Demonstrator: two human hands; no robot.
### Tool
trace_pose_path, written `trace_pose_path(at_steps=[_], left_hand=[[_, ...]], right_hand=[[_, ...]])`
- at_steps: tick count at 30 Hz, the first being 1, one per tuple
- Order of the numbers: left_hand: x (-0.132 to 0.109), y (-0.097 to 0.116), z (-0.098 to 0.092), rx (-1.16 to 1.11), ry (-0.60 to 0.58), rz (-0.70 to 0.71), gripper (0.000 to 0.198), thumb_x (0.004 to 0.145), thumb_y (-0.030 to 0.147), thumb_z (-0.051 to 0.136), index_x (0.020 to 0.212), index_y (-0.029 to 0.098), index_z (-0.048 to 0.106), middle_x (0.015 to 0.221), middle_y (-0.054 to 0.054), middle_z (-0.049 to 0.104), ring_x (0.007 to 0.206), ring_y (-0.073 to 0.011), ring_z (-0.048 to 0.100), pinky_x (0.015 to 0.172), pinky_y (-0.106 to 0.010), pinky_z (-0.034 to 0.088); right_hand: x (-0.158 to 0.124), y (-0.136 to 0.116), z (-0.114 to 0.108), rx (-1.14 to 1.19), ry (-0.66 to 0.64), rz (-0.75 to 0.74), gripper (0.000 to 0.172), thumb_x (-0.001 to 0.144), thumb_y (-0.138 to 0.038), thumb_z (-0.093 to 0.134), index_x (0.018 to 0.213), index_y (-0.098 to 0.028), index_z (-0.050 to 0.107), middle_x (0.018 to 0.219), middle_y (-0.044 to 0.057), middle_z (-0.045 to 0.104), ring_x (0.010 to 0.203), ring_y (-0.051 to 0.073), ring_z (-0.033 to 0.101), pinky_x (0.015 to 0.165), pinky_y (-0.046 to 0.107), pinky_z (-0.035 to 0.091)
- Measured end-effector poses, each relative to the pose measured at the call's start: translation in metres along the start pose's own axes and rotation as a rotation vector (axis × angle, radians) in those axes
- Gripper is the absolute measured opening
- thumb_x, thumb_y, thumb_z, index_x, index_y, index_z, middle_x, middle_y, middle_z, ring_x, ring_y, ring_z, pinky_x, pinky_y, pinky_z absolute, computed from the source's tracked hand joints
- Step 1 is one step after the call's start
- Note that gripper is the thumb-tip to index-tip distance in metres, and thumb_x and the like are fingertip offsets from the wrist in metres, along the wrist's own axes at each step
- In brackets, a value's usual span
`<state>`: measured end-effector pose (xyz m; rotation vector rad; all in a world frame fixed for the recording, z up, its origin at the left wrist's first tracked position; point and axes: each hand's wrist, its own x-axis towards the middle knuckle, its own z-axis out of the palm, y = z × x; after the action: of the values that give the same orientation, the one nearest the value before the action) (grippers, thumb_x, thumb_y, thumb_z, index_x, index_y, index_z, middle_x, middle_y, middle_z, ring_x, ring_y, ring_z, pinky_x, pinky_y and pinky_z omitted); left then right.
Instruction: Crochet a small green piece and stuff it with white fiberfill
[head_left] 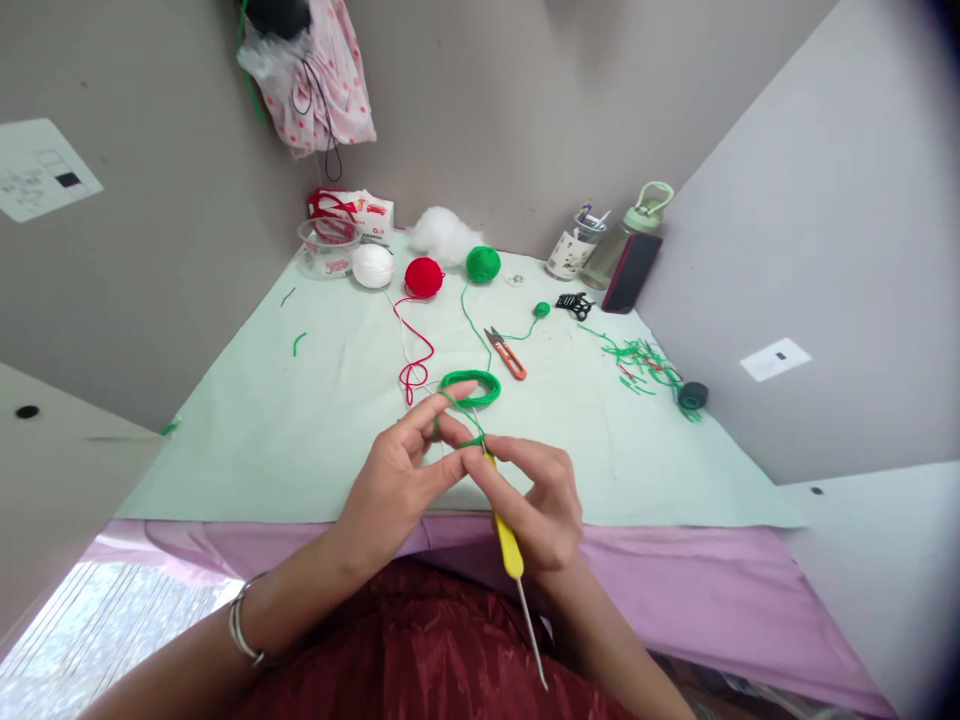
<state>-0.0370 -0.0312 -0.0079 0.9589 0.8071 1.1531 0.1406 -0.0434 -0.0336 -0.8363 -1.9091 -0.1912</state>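
Note:
My left hand (401, 470) pinches a strand of green yarn (461, 425) between thumb and fingers, with the index finger raised and the yarn looped over it. My right hand (536, 500) grips a yellow-handled crochet hook (508, 540) whose tip meets the yarn at my left fingertips. The strand runs to a coil of green yarn (471, 387) lying on the pale green table cover (300, 430) just beyond my hands, and on to a green yarn ball (483, 263).
Orange thread snips (506, 353) lie past the coil. A red yarn ball (424, 277) with a loose red strand, a white ball (373, 265), stuffing (444, 235), a tissue pack (352, 213), a cup of pens (574, 247), a bottle (626, 235) and green yarn scraps (641, 360) sit farther back.

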Motion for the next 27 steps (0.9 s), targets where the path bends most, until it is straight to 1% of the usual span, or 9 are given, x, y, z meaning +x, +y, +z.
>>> trace_pose_path(at_steps=[2, 4, 7, 9, 12, 16, 20, 23, 27], left_hand=[[0.002, 0.001, 0.000, -0.183, -0.060, -0.166, 0.052, 0.083, 0.032, 0.088, 0.132, 0.027, 0.074, 0.085, 0.002, 0.061, 0.085, -0.0136, 0.058, 0.086, -0.028, 0.045], [0.005, 0.002, -0.001, -0.277, -0.078, -0.242, 0.047, 0.079, 0.034, 0.090, 0.124, 0.023, 0.078, 0.084, 0.001, 0.060, 0.078, -0.0111, 0.054, 0.077, -0.025, 0.044], [0.006, 0.004, -0.003, -0.246, -0.045, -0.161, 0.040, 0.079, 0.032, 0.090, 0.118, 0.023, 0.082, 0.085, 0.001, 0.060, 0.075, -0.0101, 0.051, 0.073, -0.024, 0.042], [0.005, 0.002, -0.003, -0.182, -0.070, -0.103, 0.040, 0.082, 0.030, 0.088, 0.122, 0.027, 0.081, 0.087, 0.001, 0.061, 0.078, -0.0117, 0.052, 0.075, -0.025, 0.044], [0.003, -0.003, -0.003, -0.077, -0.084, -0.036, 0.041, 0.087, 0.030, 0.084, 0.128, 0.032, 0.078, 0.092, 0.000, 0.063, 0.086, -0.0143, 0.055, 0.082, -0.027, 0.044], [0.003, -0.007, -0.001, -0.033, -0.006, 0.012, 0.047, 0.085, 0.029, 0.086, 0.130, 0.032, 0.077, 0.091, 0.001, 0.062, 0.081, -0.0127, 0.051, 0.081, -0.026, 0.043], [0.007, -0.002, 0.000, -0.243, -0.070, -0.176, 0.047, 0.079, 0.034, 0.089, 0.124, 0.026, 0.080, 0.085, 0.001, 0.061, 0.076, -0.0114, 0.049, 0.075, -0.024, 0.044], [0.009, 0.004, -0.003, -0.345, -0.115, -0.277, 0.040, 0.078, 0.033, 0.089, 0.115, 0.022, 0.084, 0.084, -0.001, 0.060, 0.073, -0.0095, 0.047, 0.072, -0.022, 0.044], [0.007, 0.004, -0.006, -0.269, -0.105, -0.149, 0.034, 0.081, 0.028, 0.088, 0.114, 0.026, 0.084, 0.088, -0.001, 0.062, 0.079, -0.0100, 0.052, 0.077, -0.021, 0.046]], right_hand=[[0.001, -0.001, 0.001, 0.056, 0.050, 0.039, 0.038, 0.097, -0.008, 0.066, 0.126, -0.031, 0.075, 0.110, 0.007, 0.078, 0.099, 0.023, 0.074, 0.077, 0.037, 0.064], [0.006, -0.002, 0.002, 0.262, 0.123, 0.206, 0.029, 0.102, -0.013, 0.060, 0.119, -0.028, 0.076, 0.099, 0.007, 0.078, 0.087, 0.021, 0.074, 0.071, 0.037, 0.063], [0.016, 0.000, 0.002, 0.629, 0.218, 0.475, 0.021, 0.105, -0.021, 0.057, 0.105, -0.026, 0.077, 0.086, 0.004, 0.075, 0.067, 0.016, 0.066, 0.062, 0.033, 0.058], [0.021, 0.001, 0.004, 0.784, 0.205, 0.555, 0.019, 0.105, -0.026, 0.060, 0.101, -0.026, 0.078, 0.086, 0.003, 0.075, 0.066, 0.015, 0.064, 0.060, 0.031, 0.056], [0.021, 0.000, 0.008, 0.773, 0.135, 0.561, 0.017, 0.104, -0.027, 0.063, 0.104, -0.027, 0.080, 0.095, 0.005, 0.079, 0.075, 0.017, 0.068, 0.064, 0.032, 0.058], [0.016, -0.007, 0.010, 0.480, 0.113, 0.404, 0.023, 0.101, -0.018, 0.064, 0.113, -0.031, 0.080, 0.099, 0.005, 0.079, 0.080, 0.019, 0.072, 0.068, 0.034, 0.060], [0.012, -0.009, 0.008, 0.244, 0.115, 0.244, 0.032, 0.095, -0.012, 0.071, 0.114, -0.035, 0.082, 0.107, 0.006, 0.079, 0.093, 0.022, 0.073, 0.076, 0.037, 0.061], [0.016, -0.004, 0.005, 0.457, 0.176, 0.419, 0.024, 0.101, -0.018, 0.064, 0.111, -0.031, 0.081, 0.096, 0.005, 0.079, 0.082, 0.019, 0.069, 0.072, 0.036, 0.058], [0.023, 0.001, 0.006, 0.852, 0.240, 0.667, 0.017, 0.102, -0.030, 0.066, 0.097, -0.027, 0.081, 0.084, 0.002, 0.075, 0.065, 0.014, 0.059, 0.062, 0.030, 0.051]])
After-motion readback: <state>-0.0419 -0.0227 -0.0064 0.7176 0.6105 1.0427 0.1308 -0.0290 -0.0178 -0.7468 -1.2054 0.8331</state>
